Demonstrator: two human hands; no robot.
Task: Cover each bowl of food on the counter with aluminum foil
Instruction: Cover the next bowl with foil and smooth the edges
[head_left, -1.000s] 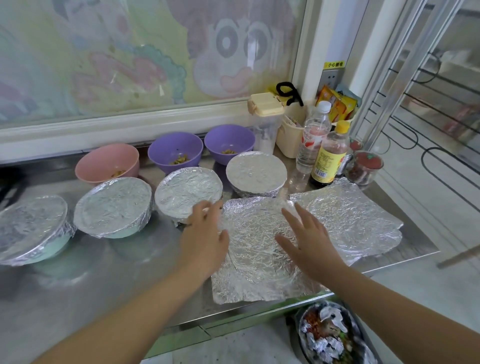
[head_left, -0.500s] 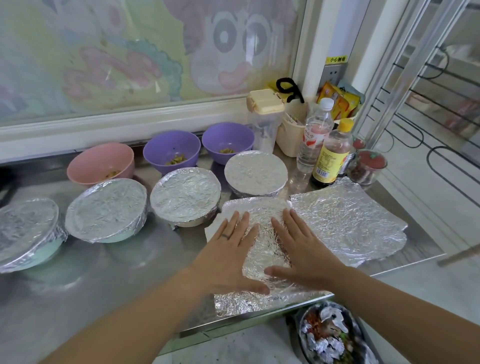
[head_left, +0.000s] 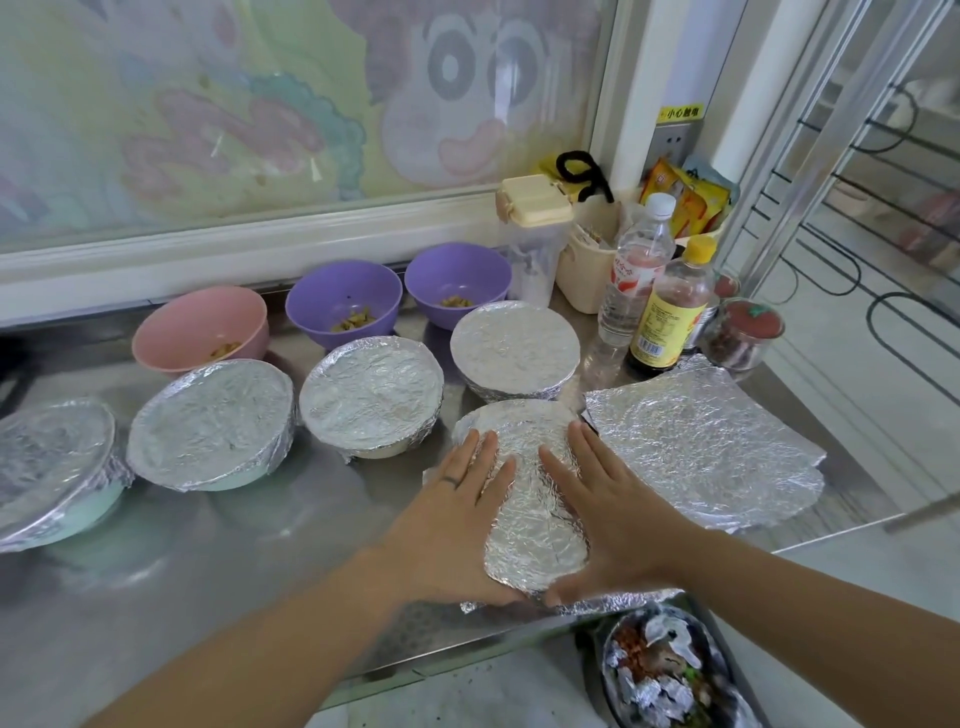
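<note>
A crinkled foil sheet (head_left: 535, 499) lies flat near the counter's front edge. My left hand (head_left: 457, 514) and my right hand (head_left: 608, 509) press on it side by side, palms down, fingers spread. A stack of more foil sheets (head_left: 711, 447) lies just to the right. Several bowls stand foil-covered in a row: one behind my hands (head_left: 514, 348), one in the middle (head_left: 371, 395), one left of it (head_left: 210, 423), one at the far left (head_left: 49, 462). Behind them a pink bowl (head_left: 200, 327) and two purple bowls (head_left: 343, 301) (head_left: 457, 280) hold food, uncovered.
Two bottles (head_left: 631, 280) (head_left: 670, 312), a clear container with a cream lid (head_left: 535, 234), a cream basket (head_left: 592, 260) and a red-topped jar (head_left: 743, 332) crowd the back right corner. A bin with foil scraps (head_left: 670, 675) sits below the steel counter's front edge (head_left: 363, 680).
My left hand came off the covered bowl's side onto the foil sheet, and both hands slid together, flattening the sheet.
</note>
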